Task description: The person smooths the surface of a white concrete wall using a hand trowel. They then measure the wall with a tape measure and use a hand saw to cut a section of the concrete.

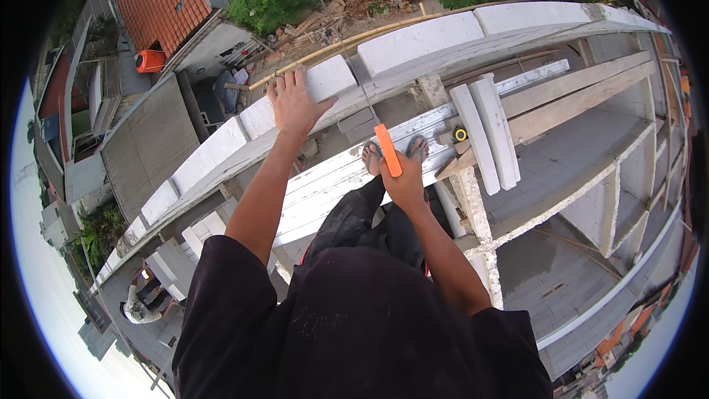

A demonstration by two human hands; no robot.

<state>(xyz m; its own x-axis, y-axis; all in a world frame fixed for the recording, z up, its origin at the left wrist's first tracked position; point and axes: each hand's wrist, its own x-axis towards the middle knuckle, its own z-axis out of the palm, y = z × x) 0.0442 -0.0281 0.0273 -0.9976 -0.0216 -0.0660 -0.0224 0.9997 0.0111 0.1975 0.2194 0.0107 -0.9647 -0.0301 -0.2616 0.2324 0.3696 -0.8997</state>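
Observation:
My left hand point(293, 101) lies with fingers spread across a white lightweight block point(331, 78) on top of the wall, its thumb toward the near edge. In my right hand point(405, 183) is the orange handle of a saw point(388, 151). The thin blade is seen edge-on and runs away from me to the wall, beside the right end of that block. A narrow gap there parts it from a longer white block point(421, 43). My sandalled feet stand on a ridged metal plank point(332, 191) below the hands.
White blocks point(210, 151) continue leftward along the curved wall. Two loose blocks point(484, 133), a tape measure point(461, 134) and wooden boards point(583, 96) lie to the right. Open rooms drop away below the plank. Another person point(140, 307) crouches at lower left. A bamboo pole point(369, 33) runs outside the wall.

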